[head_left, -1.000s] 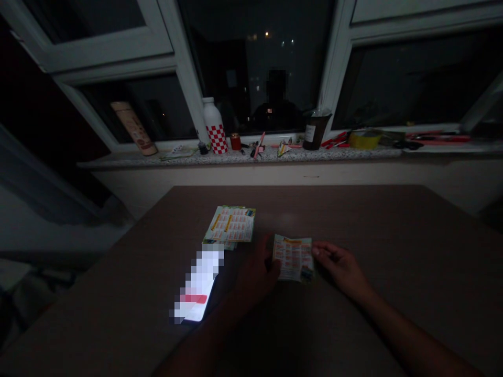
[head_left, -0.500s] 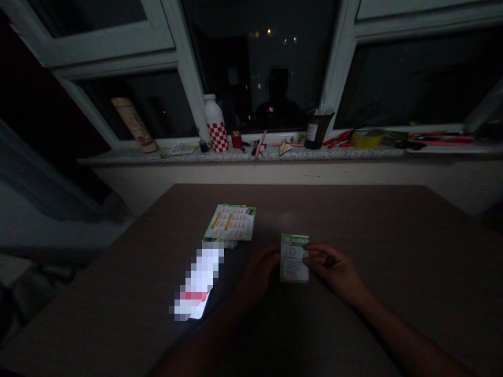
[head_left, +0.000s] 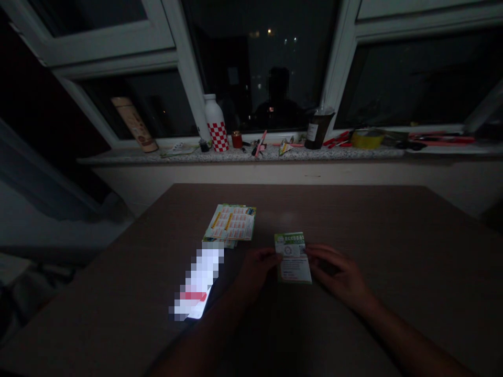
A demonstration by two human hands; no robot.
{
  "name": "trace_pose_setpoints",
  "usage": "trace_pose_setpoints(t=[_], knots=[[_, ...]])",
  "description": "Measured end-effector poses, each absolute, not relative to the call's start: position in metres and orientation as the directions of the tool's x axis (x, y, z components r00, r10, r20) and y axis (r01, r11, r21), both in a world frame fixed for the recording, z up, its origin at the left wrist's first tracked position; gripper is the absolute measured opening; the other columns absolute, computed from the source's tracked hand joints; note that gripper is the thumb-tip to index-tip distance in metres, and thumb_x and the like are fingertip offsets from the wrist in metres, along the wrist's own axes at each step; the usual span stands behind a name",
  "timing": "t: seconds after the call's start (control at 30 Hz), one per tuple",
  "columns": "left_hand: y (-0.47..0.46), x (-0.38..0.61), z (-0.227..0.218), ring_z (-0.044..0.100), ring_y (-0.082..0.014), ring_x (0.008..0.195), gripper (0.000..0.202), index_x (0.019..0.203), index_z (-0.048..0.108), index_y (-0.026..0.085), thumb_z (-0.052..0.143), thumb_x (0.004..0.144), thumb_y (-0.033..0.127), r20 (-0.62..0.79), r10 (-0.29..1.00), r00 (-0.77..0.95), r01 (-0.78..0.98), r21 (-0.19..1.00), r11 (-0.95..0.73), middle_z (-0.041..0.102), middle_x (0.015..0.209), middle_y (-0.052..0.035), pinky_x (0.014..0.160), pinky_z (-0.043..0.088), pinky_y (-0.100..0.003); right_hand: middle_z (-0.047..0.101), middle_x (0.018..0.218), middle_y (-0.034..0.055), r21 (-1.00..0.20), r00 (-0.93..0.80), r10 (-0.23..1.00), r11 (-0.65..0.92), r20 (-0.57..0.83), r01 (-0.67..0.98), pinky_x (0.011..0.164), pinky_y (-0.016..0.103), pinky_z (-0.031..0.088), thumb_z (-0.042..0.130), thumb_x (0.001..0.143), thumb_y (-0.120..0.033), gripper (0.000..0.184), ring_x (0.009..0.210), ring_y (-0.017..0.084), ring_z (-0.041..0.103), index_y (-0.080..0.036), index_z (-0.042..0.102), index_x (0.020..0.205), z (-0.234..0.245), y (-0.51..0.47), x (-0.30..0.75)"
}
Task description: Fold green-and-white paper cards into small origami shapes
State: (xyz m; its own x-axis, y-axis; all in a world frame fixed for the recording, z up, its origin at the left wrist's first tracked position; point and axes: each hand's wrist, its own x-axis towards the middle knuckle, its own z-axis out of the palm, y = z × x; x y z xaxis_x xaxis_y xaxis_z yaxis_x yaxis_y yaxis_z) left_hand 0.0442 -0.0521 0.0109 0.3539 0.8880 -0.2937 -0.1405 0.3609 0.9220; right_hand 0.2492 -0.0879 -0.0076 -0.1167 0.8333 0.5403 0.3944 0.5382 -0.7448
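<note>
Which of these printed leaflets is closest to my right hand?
The green-topped leaflet between your left hand and right hand; the other leaflets lie piled farther left, showing yellow and orange print.

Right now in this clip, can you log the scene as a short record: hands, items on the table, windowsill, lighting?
Left hand: fingers at the left edge of a green-and-white leaflet
Right hand: at the leaflet's right edge
Grip: firmness cannot be told
Table: printed sheets overlapping in a pile, beyond a lit phone
Windowsill: tan tumbler, red-checked bottle, red jar, dark cup
Lighting: dim; window panes dark
</note>
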Motion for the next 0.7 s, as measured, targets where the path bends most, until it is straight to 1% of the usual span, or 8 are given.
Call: trace_pose_setpoints(t=[0.13, 0.23, 0.37, 0.47, 0.53, 0.63, 0.7], knots=[[-0.054, 0.045, 0.011, 0.066, -0.0200, 0.074, 0.018, 0.079, 0.068, 0.013, 0.068, 0.067, 0.026, -0.314, 0.865, 0.392, -0.170, 0.899, 0.404, 0.071, 0.078, -0.0059, 0.073, 0.050, -0.033, 0.066, 0.108, 0.0081, -0.696, -0.168, 0.808, 0.575, 0.564, 0.429, 0.075, 0.032, 0.055, 0.064, 0.077, -0.019, 0.022, 0.093, 0.022, 0.065, -0.026, 0.069, 0.097, -0.006, -0.089, 0.248], [-0.054, 0.045, 0.009, 0.064, -0.0190, 0.070, 0.018, 0.079, 0.068, 0.012, 0.066, 0.068, 0.026, -0.332, 0.841, 0.426, -0.128, 0.899, 0.420, 0.069, 0.074, -0.0057, 0.069, 0.050, -0.032, 0.067, 0.106, 0.0085, -0.691, -0.149, 0.804, 0.576, 0.576, 0.436, 0.079, 0.035, 0.054, 0.067, 0.074, -0.019, 0.018, 0.095, 0.024, 0.065, -0.025, 0.069, 0.091, -0.003, -0.090, 0.248], [-0.052, 0.044, 0.005, 0.060, -0.0163, 0.063, 0.021, 0.082, 0.067, 0.012, 0.065, 0.068, 0.028, -0.354, 0.827, 0.437, -0.003, 0.919, 0.395, 0.067, 0.073, -0.0043, 0.061, 0.048, -0.030, 0.067, 0.105, 0.0087, -0.733, -0.120, 0.830, 0.541, 0.546, 0.412, 0.079, 0.035, 0.053, 0.067, 0.075, -0.020, 0.014, 0.095, 0.024, 0.065, -0.024, 0.068, 0.088, -0.001, -0.091, 0.248], [-0.053, 0.044, 0.003, 0.058, -0.0146, 0.061, 0.021, 0.083, 0.067, 0.012, 0.067, 0.068, 0.026, -0.330, 0.826, 0.456, 0.051, 0.937, 0.347, 0.065, 0.072, -0.0029, 0.060, 0.046, -0.028, 0.068, 0.098, 0.0070, -0.784, -0.060, 0.856, 0.496, 0.513, 0.374, 0.077, 0.033, 0.053, 0.066, 0.077, -0.022, 0.006, 0.089, 0.022, 0.065, -0.023, 0.066, 0.083, 0.001, -0.091, 0.248], [-0.054, 0.044, 0.003, 0.059, -0.0155, 0.063, 0.023, 0.083, 0.066, 0.012, 0.069, 0.065, 0.026, -0.300, 0.819, 0.489, 0.055, 0.948, 0.314, 0.066, 0.075, -0.0030, 0.062, 0.046, -0.029, 0.069, 0.093, 0.0061, -0.820, -0.018, 0.869, 0.472, 0.494, 0.323, 0.076, 0.032, 0.052, 0.065, 0.078, -0.023, 0.001, 0.086, 0.021, 0.065, -0.023, 0.065, 0.079, 0.001, -0.091, 0.247], [-0.053, 0.044, 0.001, 0.062, -0.0195, 0.074, 0.029, 0.086, 0.065, 0.014, 0.074, 0.060, 0.021, -0.236, 0.832, 0.501, 0.062, 0.969, 0.238, 0.068, 0.084, -0.0045, 0.068, 0.048, -0.032, 0.069, 0.088, 0.0062, -0.870, 0.021, 0.893, 0.433, 0.450, 0.237, 0.075, 0.032, 0.052, 0.064, 0.079, -0.026, 0.006, 0.084, 0.021, 0.065, -0.022, 0.063, 0.075, 0.001, -0.092, 0.246], [-0.052, 0.043, 0.000, 0.063, -0.0213, 0.083, 0.030, 0.090, 0.065, 0.015, 0.072, 0.061, 0.016, -0.176, 0.858, 0.482, 0.073, 0.984, 0.161, 0.068, 0.089, -0.0058, 0.075, 0.048, -0.034, 0.068, 0.085, 0.0061, -0.889, 0.037, 0.905, 0.407, 0.423, 0.211, 0.072, 0.031, 0.052, 0.064, 0.079, -0.027, 0.009, 0.081, 0.020, 0.064, -0.021, 0.061, 0.074, -0.001, -0.092, 0.245]])
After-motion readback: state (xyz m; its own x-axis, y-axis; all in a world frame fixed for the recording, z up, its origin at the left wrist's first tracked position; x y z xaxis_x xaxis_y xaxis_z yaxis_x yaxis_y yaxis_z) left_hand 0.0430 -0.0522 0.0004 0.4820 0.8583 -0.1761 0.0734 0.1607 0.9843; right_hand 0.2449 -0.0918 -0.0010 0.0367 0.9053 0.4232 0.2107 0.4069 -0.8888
